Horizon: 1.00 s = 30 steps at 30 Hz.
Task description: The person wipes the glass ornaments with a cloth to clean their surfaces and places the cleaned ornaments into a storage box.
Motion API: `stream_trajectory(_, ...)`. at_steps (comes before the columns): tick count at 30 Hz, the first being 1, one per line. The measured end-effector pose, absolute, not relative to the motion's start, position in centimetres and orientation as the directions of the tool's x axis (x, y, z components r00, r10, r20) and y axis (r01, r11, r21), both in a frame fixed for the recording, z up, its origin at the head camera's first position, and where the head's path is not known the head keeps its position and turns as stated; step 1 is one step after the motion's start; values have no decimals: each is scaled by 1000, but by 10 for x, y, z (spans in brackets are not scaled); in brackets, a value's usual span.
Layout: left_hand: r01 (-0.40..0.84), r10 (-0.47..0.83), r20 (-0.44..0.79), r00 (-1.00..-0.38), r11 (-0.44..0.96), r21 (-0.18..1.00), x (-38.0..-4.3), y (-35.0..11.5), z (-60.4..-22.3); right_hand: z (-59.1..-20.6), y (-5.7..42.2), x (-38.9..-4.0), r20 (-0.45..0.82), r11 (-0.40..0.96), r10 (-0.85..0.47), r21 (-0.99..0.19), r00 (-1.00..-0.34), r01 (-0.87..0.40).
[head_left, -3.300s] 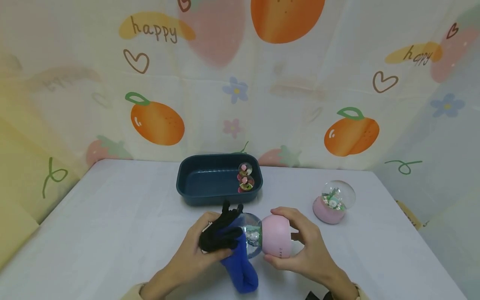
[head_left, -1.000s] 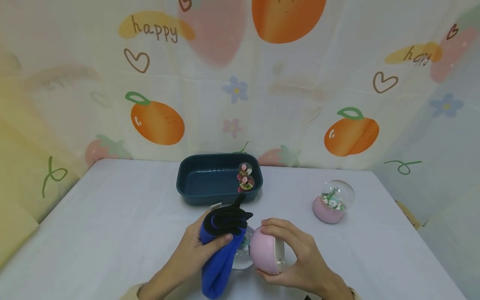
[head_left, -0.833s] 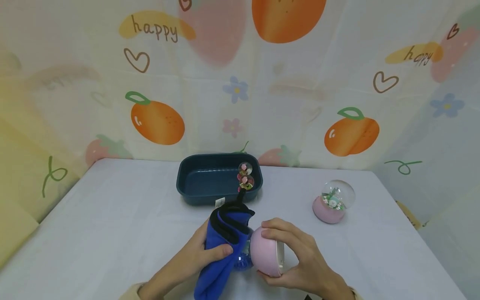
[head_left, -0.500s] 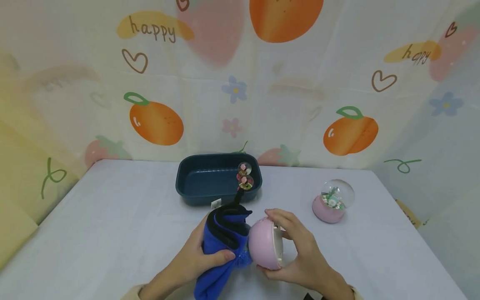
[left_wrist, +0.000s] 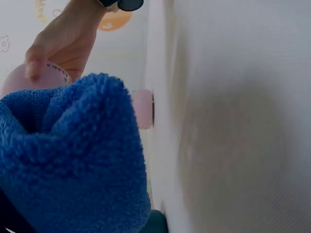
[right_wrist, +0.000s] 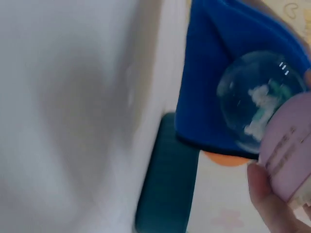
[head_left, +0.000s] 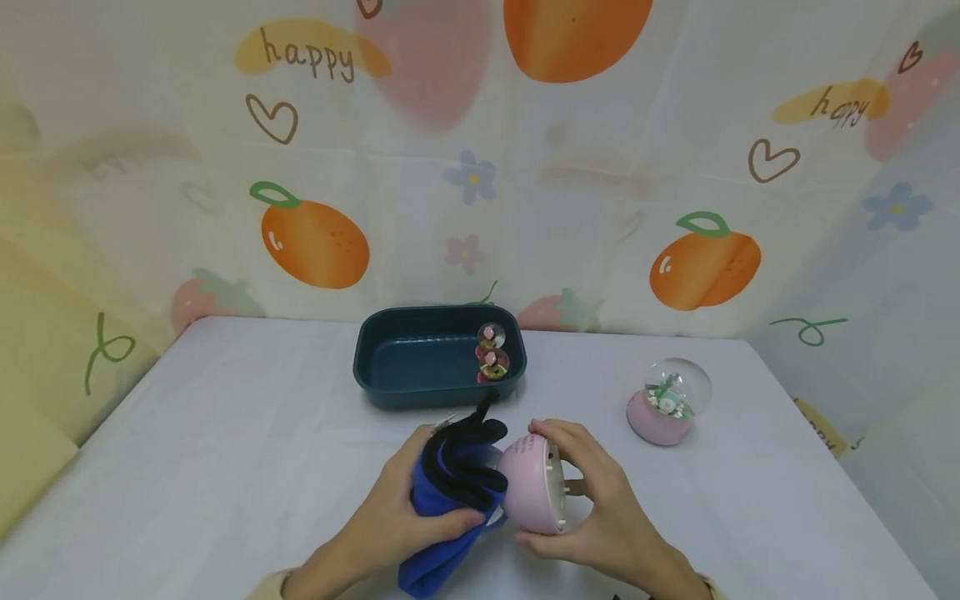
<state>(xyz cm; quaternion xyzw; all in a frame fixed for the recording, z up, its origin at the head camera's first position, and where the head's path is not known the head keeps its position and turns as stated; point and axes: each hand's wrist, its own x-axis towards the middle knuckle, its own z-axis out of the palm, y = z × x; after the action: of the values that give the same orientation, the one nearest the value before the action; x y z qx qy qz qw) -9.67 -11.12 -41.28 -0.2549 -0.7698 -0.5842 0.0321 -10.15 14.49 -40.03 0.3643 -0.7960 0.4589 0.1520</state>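
My right hand (head_left: 600, 500) grips the pink base of a snow globe (head_left: 531, 485), tipped on its side with its underside facing right. Fingers are on top of the base and the thumb is below. A blue cloth (head_left: 442, 533) with black edging is bunched in my left hand (head_left: 397, 508), pressed round the clear dome. In the head view the cloth hides most of the dome. The right wrist view shows the dome (right_wrist: 257, 102) against the cloth, with a small white figure inside. Blue fleecy cloth (left_wrist: 77, 160) fills much of the left wrist view.
A dark teal tray (head_left: 405, 400) stands behind the hands, with two small globe ornaments (head_left: 492, 363) at its right end. Another pink-based snow globe (head_left: 660, 417) stands at the right. A printed curtain (head_left: 472, 233) hangs behind the white table (head_left: 225, 467).
The snow globe has turned in my right hand, so lettering on its base now shows. My left hand has shifted the cloth round the dome, re-bunching its black edge.
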Motion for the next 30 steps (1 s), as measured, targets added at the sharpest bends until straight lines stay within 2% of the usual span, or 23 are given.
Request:
stream_trajectory(3,477,348,392,-852,205,855,-97,-111,-414,-401,144,-101,605,300,-436,-600,-666,-742)
stream_trajectory(10,536,256,479,-840,246,808,-100,-112,-413,-401,143,-97,554,358,-452,-606,-700,-710)
stream_trajectory(12,540,240,487,-839,262,800,-101,-113,-413,-401,143,-97,557,342,-468,-602,-687,-721)
stream_trajectory(14,507,252,449,-857,258,822,-102,-115,-412,-402,144,-97,575,309,-490,-588,-655,-747)
stream_trajectory(17,409,343,325,-881,206,889,-103,-118,-410,-404,144,-100,646,216,-532,-523,-548,-825)
stream_trajectory(21,263,492,161,-855,146,954,-104,-122,-407,-407,140,-106,739,105,-558,-388,-377,-916)
stream_trajectory(22,251,515,145,-845,142,957,-105,-122,-406,-408,140,-106,749,95,-560,-365,-353,-926)
stream_trajectory(26,252,521,137,-843,155,955,-106,-124,-405,-409,138,-108,765,92,-560,-322,-317,-942)
stream_trajectory(30,327,458,207,-864,201,923,-106,-123,-406,-409,138,-108,760,93,-569,-319,-314,-943)
